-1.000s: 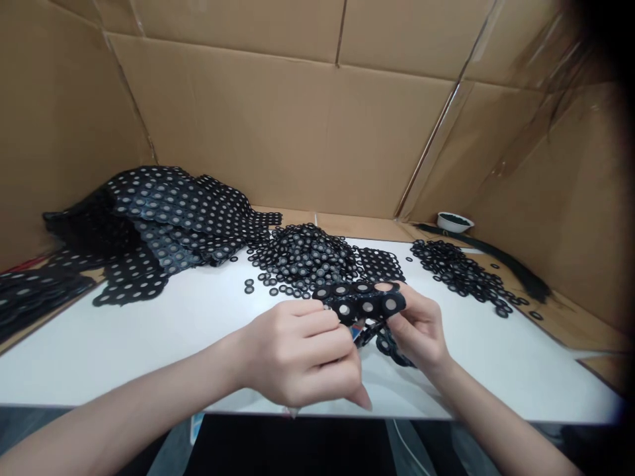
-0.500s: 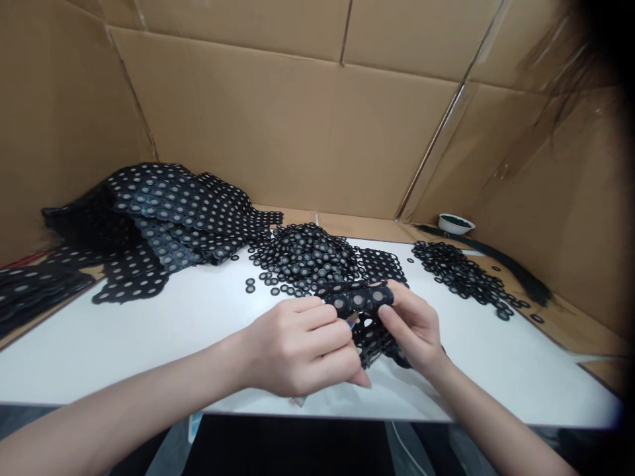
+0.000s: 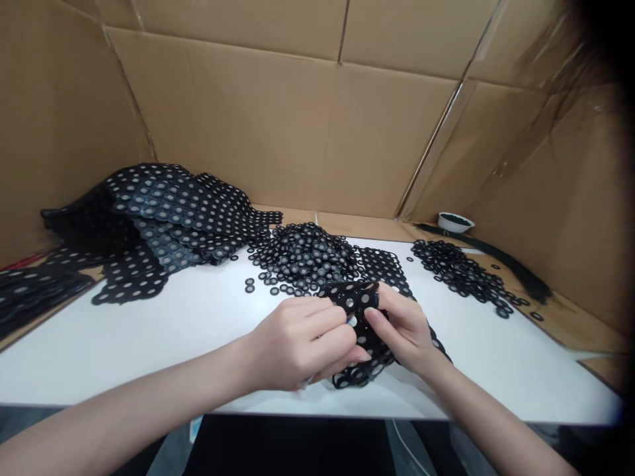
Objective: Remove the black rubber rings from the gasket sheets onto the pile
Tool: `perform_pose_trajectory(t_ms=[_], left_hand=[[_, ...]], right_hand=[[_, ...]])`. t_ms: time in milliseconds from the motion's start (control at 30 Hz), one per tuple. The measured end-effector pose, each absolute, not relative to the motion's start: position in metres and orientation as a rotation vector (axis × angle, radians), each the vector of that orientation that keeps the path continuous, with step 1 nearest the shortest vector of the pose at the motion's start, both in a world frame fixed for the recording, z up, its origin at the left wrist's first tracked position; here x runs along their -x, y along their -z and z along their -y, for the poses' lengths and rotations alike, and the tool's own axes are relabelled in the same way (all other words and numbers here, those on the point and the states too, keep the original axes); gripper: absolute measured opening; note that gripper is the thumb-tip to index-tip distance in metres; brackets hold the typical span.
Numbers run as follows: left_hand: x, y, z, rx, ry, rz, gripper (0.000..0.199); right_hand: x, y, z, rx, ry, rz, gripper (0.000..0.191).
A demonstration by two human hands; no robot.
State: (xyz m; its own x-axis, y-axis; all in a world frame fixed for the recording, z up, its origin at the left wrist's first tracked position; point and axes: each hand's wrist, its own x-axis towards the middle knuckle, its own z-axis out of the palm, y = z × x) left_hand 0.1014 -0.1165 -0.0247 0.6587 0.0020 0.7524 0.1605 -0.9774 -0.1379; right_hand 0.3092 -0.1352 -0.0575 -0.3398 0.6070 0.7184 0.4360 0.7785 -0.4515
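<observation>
A piece of black mesh fabric made of linked rings hangs between my two hands over the front of the table. My right hand pinches its upper edge between thumb and fingers. My left hand is closed in a fist against the left side of the mesh. A thin tool with a bluish tip shows a little at its fingers, and a pale end pokes out beneath the fist. Most of this tool is hidden. Part of the mesh trails behind my right hand onto the table.
A heap of loose black rings lies beyond my hands, with another ring pile to the right. Finished ring fabric is heaped at the left. A white bowl and dark strands sit at the right. Cardboard walls enclose the white table.
My right hand has moved slightly left, closer to my left hand. The mesh has turned and now hangs lower between them, with more of its face showing.
</observation>
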Motion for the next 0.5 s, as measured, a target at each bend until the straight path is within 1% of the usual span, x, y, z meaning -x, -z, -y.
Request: perform_pose_trajectory(t_ms=[167, 500], left_hand=[[-0.108, 0.027, 0.121, 2.563, 1.177, 0.207, 0.033], [-0.113, 0.036, 0.117, 2.567, 1.119, 0.278, 0.026]], right_hand=[[-0.304, 0.057, 0.134, 0.743, -0.197, 2.02, 0.027], [-0.302, 0.055, 0.135, 0.746, -0.221, 2.05, 0.029]])
